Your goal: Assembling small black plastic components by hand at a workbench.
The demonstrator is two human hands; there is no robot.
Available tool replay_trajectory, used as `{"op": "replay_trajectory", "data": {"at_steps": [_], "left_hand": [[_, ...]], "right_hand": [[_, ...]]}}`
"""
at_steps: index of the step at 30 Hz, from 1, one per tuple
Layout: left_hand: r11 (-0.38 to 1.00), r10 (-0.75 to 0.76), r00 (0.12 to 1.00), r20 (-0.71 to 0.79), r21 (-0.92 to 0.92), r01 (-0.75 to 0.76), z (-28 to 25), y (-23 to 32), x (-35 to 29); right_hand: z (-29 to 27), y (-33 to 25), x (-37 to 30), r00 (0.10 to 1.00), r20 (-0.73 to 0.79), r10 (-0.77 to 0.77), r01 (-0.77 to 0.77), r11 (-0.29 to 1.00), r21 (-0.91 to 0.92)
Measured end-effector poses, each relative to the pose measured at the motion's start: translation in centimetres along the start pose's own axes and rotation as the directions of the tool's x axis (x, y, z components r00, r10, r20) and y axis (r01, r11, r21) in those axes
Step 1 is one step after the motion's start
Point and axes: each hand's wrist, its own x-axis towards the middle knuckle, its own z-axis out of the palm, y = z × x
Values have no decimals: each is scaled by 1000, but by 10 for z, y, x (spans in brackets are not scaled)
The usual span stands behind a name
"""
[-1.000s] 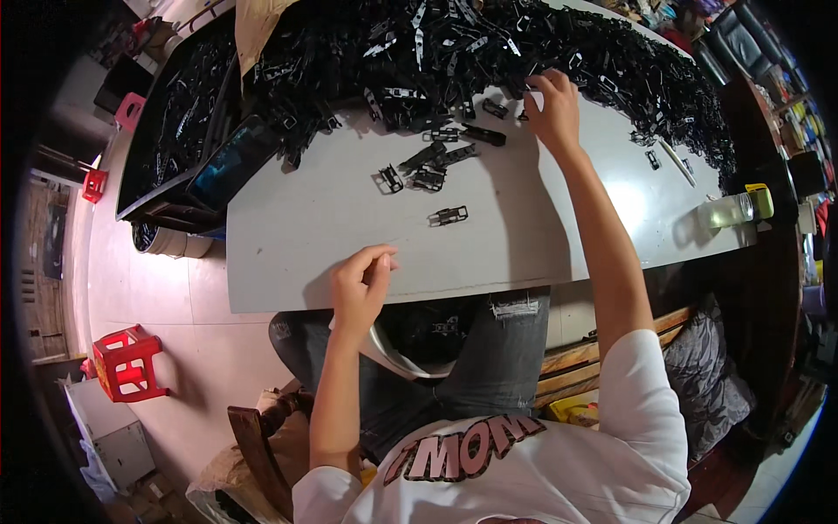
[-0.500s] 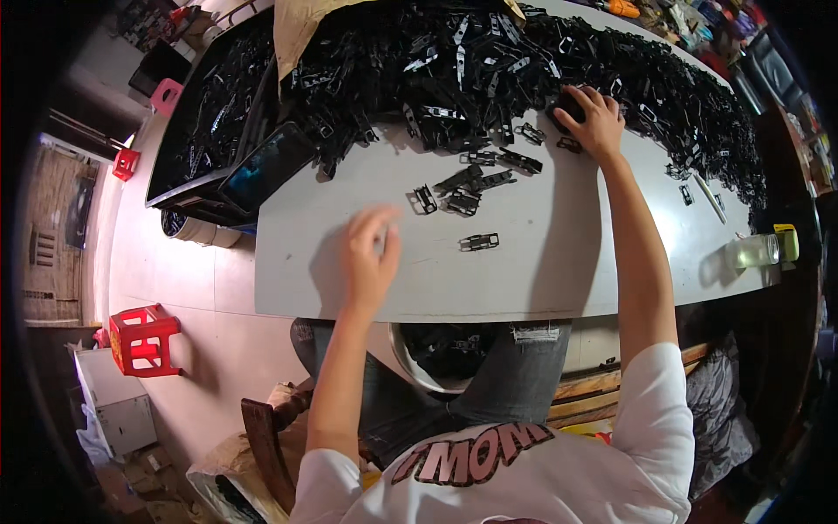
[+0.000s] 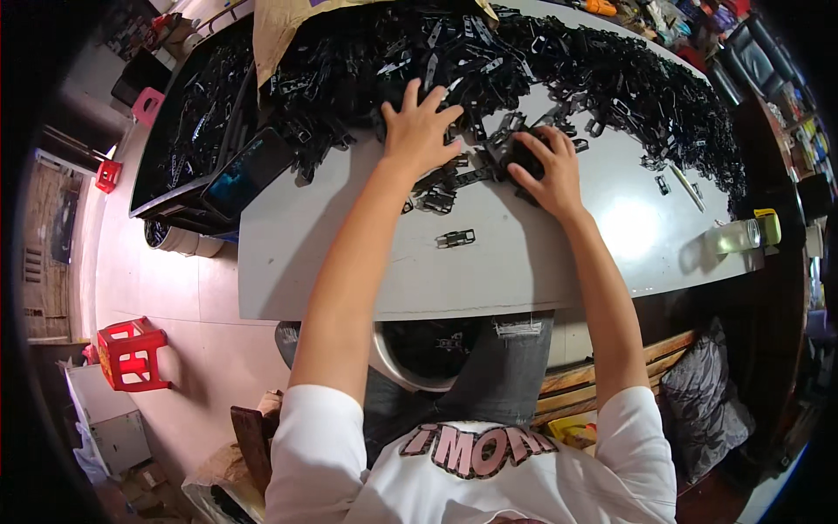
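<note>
A big heap of small black plastic parts [image 3: 602,70] spreads across the back of the white table [image 3: 349,279]. My left hand [image 3: 417,133] reaches to the heap's front edge, its fingers spread wide over the parts. To its right, my right hand [image 3: 552,173] curls over a clump of black plastic parts [image 3: 504,148], and its palm hides some of them. Between and below the hands lie several loose parts [image 3: 438,201]. One single black frame-like part [image 3: 456,238] rests apart, closer to me.
A phone [image 3: 249,173] leans against a black bin [image 3: 166,196] at the left. On the right stand a jar of pale liquid [image 3: 738,236] and a thin white stick [image 3: 688,188]. A round tub [image 3: 388,362] with black parts sits at my lap; a red stool [image 3: 133,354] stands on the floor.
My left hand has moved forward from the bare tabletop to the heap. My right hand has come left and nearer, and black parts now lie bunched under its fingers.
</note>
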Motion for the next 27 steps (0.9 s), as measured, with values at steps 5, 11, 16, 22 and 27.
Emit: {"op": "replay_trajectory", "data": {"at_steps": [5,11,16,22,27], "left_hand": [[999,-21,1000,-11,-40,21,-18,-5,-45],[1000,-29,1000,-9,-11,29,-41,-10,-95],[999,17,1000,-1,-30,-17,-55,-19,-117],[998,-28,978,-207,-61,16,-71,3,-138],[975,-23,984,-176,-221,-17,-67,16,-175]], "right_hand": [[-14,-17,-21,997,73,-18,15,999,35],[-24,-37,-35,986,164,-39,19,992,123],[-32,-53,-37,985,149,-87,80,995,52],[-38,-100,-49,973,44,-228,229,973,-9],[-30,-107,-83,913,147,-380,392,918,-63]]}}
